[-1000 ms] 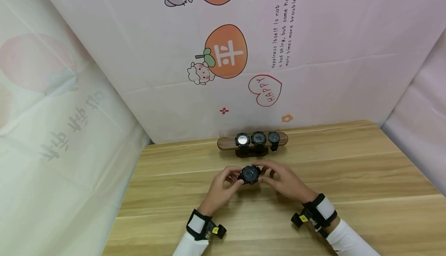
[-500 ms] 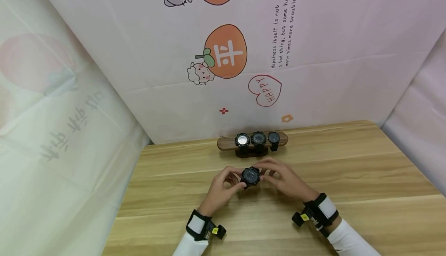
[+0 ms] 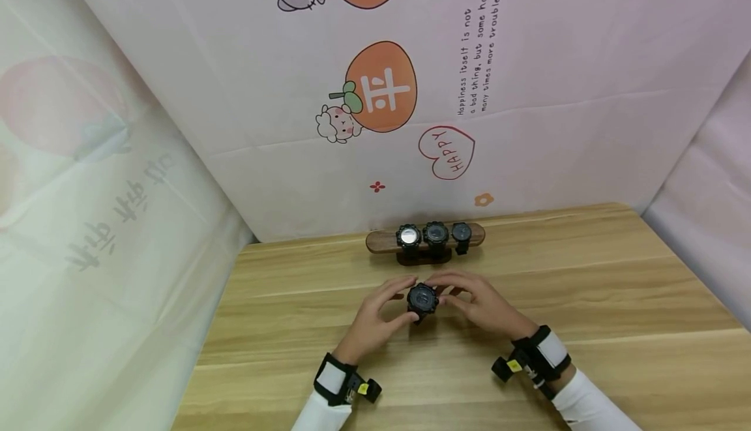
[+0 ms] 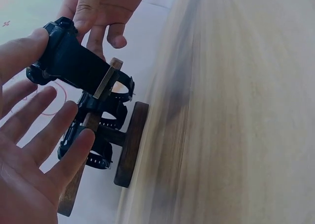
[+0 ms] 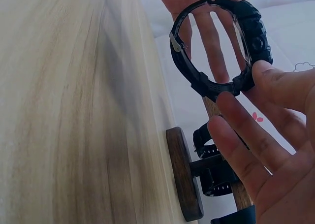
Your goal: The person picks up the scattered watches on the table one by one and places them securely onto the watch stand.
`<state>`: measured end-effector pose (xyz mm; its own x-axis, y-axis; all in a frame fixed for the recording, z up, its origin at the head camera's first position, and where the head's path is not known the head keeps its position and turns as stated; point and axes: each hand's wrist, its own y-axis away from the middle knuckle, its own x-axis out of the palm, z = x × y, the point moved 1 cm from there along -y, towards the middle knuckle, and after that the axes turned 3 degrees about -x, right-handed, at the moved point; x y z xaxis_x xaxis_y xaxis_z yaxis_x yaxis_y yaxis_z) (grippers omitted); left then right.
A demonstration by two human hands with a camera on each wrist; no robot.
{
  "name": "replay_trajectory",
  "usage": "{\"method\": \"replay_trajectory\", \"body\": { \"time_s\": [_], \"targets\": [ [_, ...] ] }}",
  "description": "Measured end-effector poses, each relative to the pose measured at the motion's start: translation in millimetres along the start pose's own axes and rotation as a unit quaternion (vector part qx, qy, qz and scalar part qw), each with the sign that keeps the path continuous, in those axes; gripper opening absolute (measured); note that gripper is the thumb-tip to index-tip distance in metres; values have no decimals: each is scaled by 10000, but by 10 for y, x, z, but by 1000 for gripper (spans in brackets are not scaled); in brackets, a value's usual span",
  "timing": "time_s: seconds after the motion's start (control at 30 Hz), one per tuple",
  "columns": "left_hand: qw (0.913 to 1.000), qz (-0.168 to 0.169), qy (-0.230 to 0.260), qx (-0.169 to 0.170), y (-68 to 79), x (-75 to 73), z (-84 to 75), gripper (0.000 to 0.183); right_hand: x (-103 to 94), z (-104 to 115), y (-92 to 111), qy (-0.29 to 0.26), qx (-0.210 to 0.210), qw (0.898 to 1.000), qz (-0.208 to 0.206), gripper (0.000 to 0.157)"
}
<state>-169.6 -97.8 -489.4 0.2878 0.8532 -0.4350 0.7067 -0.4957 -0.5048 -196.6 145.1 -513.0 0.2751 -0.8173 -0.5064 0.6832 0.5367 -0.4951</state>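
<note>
A black digital wristwatch [image 3: 422, 298], its strap buckled into a loop, is held up above the table between both hands. My right hand [image 3: 478, 304] pinches the case at its side; in the right wrist view the thumb [image 5: 275, 81] presses the case [image 5: 253, 34]. My left hand [image 3: 375, 320] is around the other side, thumb at the case edge. Its fingers [image 4: 54, 133] spread out straight in the left wrist view, away from the strap [image 4: 81, 64]. Behind stands a wooden watch stand [image 3: 381, 242] carrying a silver-faced watch [image 3: 409, 235] and two dark watches.
The stand sits at the back edge of the wood-grain table [image 3: 281, 326], close against the printed cloth wall [image 3: 281, 177]. White cloth also hangs at the left and right. A camera is strapped to each wrist.
The watch has turned slightly and shifted a little toward me. My left hand's fingers have loosened and spread from around it, while the right hand keeps its pinch with little movement.
</note>
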Motion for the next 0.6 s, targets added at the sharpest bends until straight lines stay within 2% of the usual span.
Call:
{"method": "replay_trajectory", "body": {
  "time_s": [0.23,0.37,0.6],
  "targets": [
    [9994,222,-100,-235,9,29,-9,61,-9,-23,10,-173,181,9997,-30,29],
    [9994,253,-12,-215,2,35,-11,61,-17,-21,10,-200,313,9993,-7,27],
    [9993,190,139,-299,-4,43,0,60,-15,78,-14,-375,-14,9993,32,34]
  ]
}}
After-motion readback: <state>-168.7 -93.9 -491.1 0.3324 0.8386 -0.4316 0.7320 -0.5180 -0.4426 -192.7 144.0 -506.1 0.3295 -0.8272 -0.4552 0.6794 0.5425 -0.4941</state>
